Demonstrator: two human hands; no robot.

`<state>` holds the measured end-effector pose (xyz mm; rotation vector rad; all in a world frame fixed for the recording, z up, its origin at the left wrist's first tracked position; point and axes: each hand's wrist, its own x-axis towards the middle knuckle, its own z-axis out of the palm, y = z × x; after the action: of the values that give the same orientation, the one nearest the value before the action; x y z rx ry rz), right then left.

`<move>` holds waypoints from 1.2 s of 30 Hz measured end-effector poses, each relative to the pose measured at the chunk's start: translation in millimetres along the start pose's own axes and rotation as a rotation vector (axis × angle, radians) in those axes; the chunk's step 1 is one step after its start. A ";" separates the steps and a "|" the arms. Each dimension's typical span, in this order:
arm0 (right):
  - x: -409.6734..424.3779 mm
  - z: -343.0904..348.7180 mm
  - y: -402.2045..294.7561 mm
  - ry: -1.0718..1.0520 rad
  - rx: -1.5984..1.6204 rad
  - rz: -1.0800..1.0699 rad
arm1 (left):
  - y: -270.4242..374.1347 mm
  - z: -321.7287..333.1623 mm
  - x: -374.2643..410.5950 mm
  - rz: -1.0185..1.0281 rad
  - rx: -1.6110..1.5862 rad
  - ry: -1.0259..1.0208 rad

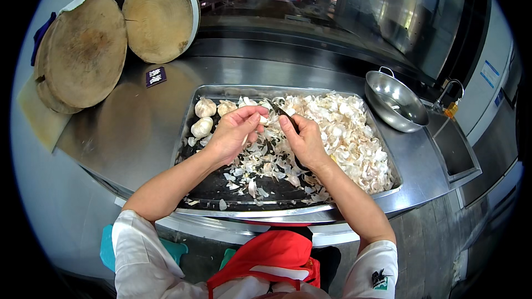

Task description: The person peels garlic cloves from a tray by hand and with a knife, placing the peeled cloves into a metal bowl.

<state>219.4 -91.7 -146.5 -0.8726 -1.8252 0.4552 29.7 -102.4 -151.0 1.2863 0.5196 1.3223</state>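
My left hand (236,133) pinches a pale garlic clove (263,120) between thumb and fingers, above a shallow metal tray (257,209). Close to its right, my right hand (304,138) is closed around a dark-bladed knife (277,108); the blade points up and left, close to the clove. Whole garlic bulbs (205,108) lie in the tray's upper left corner. A large heap of garlic skins (353,141) fills its right side, and loose scraps of skin (253,170) are scattered over the dark tray bottom below my hands.
Round wooden chopping blocks (85,52) lean at the left, with another block (160,18) beside them. A dark printed packet (156,77) lies on the steel counter (124,133). A metal bowl (395,99) stands right of the tray, next to a sink (453,149) with a tap (451,87).
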 end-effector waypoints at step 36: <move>0.8 -5.3 -8.2 -0.126 0.275 0.124 | -3.8 -3.6 1.1 -0.120 -0.058 -0.186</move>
<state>221.1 -96.9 -138.5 -0.7828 -1.7741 0.8353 28.4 -99.2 -155.1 1.2947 0.4186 1.0982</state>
